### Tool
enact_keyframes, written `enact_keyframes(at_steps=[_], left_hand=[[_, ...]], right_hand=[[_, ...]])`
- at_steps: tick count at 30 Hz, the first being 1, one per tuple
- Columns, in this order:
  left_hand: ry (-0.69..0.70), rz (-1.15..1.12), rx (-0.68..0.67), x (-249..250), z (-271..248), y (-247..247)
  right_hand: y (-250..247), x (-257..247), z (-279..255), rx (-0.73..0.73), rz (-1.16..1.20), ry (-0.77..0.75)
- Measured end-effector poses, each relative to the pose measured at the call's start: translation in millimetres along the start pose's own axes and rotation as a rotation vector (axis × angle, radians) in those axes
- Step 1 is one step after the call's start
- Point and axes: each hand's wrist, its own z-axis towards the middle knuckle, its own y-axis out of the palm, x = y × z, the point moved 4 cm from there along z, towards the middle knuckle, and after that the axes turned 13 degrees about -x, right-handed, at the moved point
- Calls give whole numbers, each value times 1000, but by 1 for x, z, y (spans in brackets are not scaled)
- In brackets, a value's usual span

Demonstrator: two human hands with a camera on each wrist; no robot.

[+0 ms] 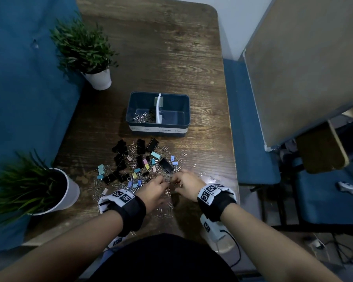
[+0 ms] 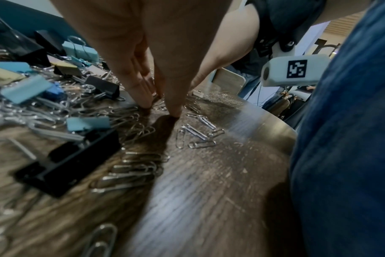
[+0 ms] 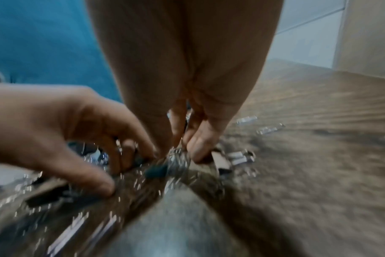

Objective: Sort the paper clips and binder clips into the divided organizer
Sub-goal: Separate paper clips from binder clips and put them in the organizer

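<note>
- Your left hand point(image 1: 154, 189) and right hand point(image 1: 186, 185) meet at the near edge of the clip pile on the bench point(image 1: 171, 58), fingertips down among paper clips point(image 2: 196, 137).
- Right fingers look bunched on a silver cluster; left grip: cannot tell.
- Binder clips point(image 1: 143, 157) lie scattered beyond.
- Organizer point(image 1: 158, 113) sits farther back, paper clips in its left compartment.

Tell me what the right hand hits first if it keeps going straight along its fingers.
The right hand points down and away into the mixed pile. Likely first come the loose paper clips at its fingers, then the large black binder clip beyond; depth is uncertain.
</note>
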Motion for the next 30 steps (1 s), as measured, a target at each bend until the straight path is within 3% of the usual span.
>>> enact_keyframes(at_steps=[6,9,12,18,23,30], left_hand=[[-20,-66,7,-16,-9,5],[-20,-66,28,-18,-12,5],[-29,-93,41,-20,-13,5],[-47,-125,88,-25,-10,11],[-27,-123,83,-24,-9,6],[-49,-157,97,-29,-22,4]], right_hand=[[-53,12,14,233,44,67],[-62,14,28,129,-31,43],[-54,17,29,80,1,-3],[-16,25,7,222,60,-52],[12,9,1,168,163,-205],[-14,42,-15,384,265,-9]])
